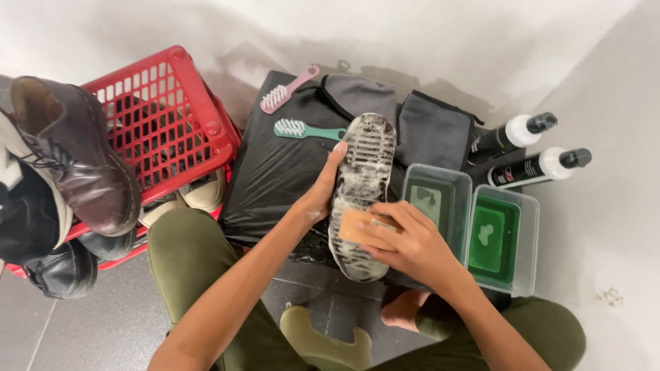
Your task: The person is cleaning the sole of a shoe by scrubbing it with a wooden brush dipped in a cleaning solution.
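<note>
Sole up, dead centre — a grey shoe with a ridged, soapy sole (362, 196) is turned tread-side to the camera, held above a crumpled black plastic sheet (275, 178) spread on the floor. The left hand (322, 189) wraps around the shoe's left edge, fingers curled behind it, thumb side against the rim. The right hand (405, 240) is closed around a small tan wooden-backed brush (357, 225), pressing it flat on the lower half of the sole, where white foam sits in the grooves.

Just right of the shoe stand two clear plastic tubs, touching side by side — the nearer one (440, 180) holds greyish water, the farther one (526, 233) looks green inside. Beyond them lie two black bottles with white necks and black caps (529, 148), tipped on their sides near the wall.

At the top of the sheet rest a pink long-handled brush (289, 89) and a teal long-handled brush (306, 129), close together, bristles showing, next to a folded grey cloth (399, 110) (possibly two pieces, hard to tell).

Off to the left, a red plastic mesh basket (165, 110) with a dark brown leather lace-up shoe (75, 151) perched on its rim, and black shoes (62, 268) below. The person's olive-green trousers (185, 254) frame the bottom.
</note>
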